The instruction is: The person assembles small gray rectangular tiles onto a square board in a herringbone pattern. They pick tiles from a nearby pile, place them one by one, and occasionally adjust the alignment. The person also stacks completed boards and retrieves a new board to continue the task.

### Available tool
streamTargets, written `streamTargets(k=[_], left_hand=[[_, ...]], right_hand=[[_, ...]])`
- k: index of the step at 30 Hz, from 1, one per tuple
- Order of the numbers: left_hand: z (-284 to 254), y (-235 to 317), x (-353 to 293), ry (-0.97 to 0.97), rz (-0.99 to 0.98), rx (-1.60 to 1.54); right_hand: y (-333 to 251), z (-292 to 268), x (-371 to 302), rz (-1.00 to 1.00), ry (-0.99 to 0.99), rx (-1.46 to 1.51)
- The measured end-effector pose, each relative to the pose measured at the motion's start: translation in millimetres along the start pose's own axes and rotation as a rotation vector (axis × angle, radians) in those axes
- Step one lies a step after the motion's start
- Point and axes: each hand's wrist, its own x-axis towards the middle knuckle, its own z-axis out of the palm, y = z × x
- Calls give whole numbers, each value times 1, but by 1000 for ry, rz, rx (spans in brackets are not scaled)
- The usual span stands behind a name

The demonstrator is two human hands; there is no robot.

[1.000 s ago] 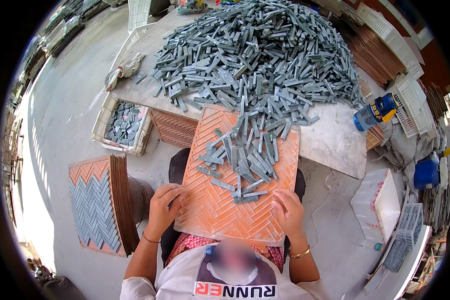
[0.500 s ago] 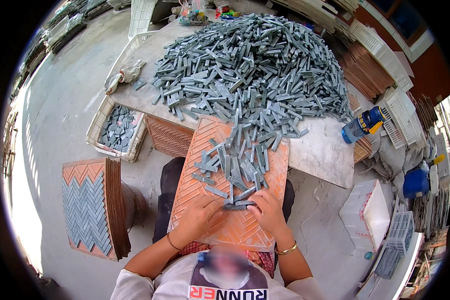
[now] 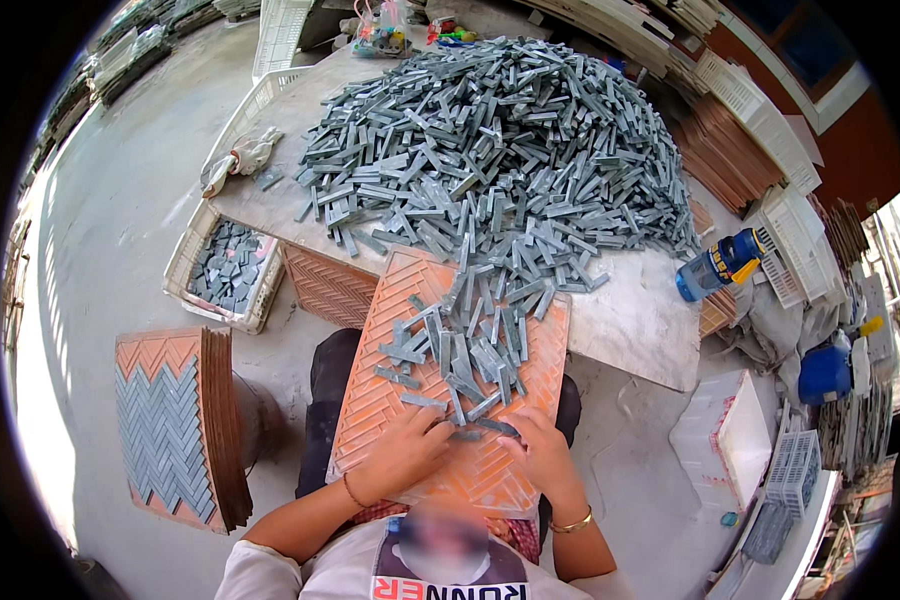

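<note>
An orange herringbone-grooved board [image 3: 365, 420] lies across my lap, with loose grey stone strips [image 3: 460, 355] heaped on its far half. My right hand [image 3: 547, 458] pinches a dark grey stone strip [image 3: 498, 427] between thumb and fingers, low over the board. Close beside it, my left hand [image 3: 408, 452] is closed, its fingers curled down at the board. A short grey strip [image 3: 466, 435] shows by the left fingertips; whether they grip it is hidden. Just beyond the left knuckles rests another strip [image 3: 423, 401].
A large pile of strips [image 3: 500, 150] covers the table [image 3: 635, 320] ahead. At left stand a crate of grey chips [image 3: 260, 300] and a stack of boards [image 3: 220, 430], its top one filled with strips. A blue bottle [image 3: 718, 265] and a white foam box [image 3: 715, 440] are at right.
The view has shifted slightly, so the scene sits lower and further left. The right hand's strip has tilted and parted from the strip by the left fingertips. My left fingers have curled in more.
</note>
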Motion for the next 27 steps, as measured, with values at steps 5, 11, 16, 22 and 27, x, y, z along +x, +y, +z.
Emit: streamTargets(k=[5, 11, 16, 22, 27], left_hand=[[-9, 7, 5, -11, -67, -88], [-28, -15, -30, 177, -274, -178], [-40, -31, -42, 335, -491, -264], [-48, -35, -51, 352, -341, -218], [-16, -40, -54, 329, -265, -232]], right_hand=[[7, -12, -9, 173, -56, 179], [55, -14, -96, 424, 327, 52], [45, 32, -171, 557, 239, 235], [31, 3, -104, 477, 554, 94], [48, -8, -31, -38, 220, -93]])
